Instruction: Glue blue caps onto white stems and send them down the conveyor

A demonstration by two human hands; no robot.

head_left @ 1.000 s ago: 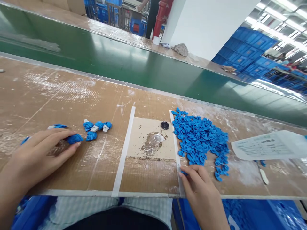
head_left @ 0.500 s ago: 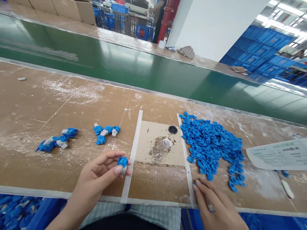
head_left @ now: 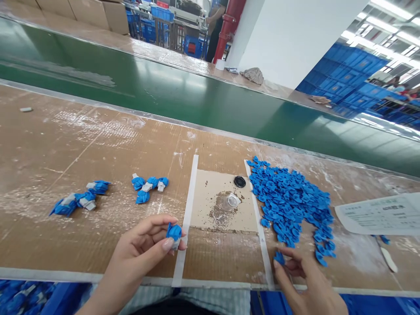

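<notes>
My left hand [head_left: 147,249] pinches a small blue and grey plastic piece [head_left: 174,232] between thumb and fingers, just above the table left of the white tape strip. At the near end of the blue pile, my right hand [head_left: 302,273] has a small blue plastic part [head_left: 279,258] between thumb and index finger. The heap of small blue parts [head_left: 288,197] spreads behind it. Between the tape strips, a small clear round container [head_left: 232,200] sits on a wet cardboard sheet [head_left: 203,210], with a black round cap [head_left: 239,181] behind it.
Blue and grey pieces lie in two groups on the left, one nearer [head_left: 78,199] and one further right [head_left: 149,186]. A green conveyor belt [head_left: 164,94] runs behind the table. A printed sheet [head_left: 377,213] and a white-handled tool [head_left: 389,259] are at right.
My right hand has lifted slightly and turned, and the blue part now shows between its fingertips. My left hand keeps its piece. The view has shifted a little.
</notes>
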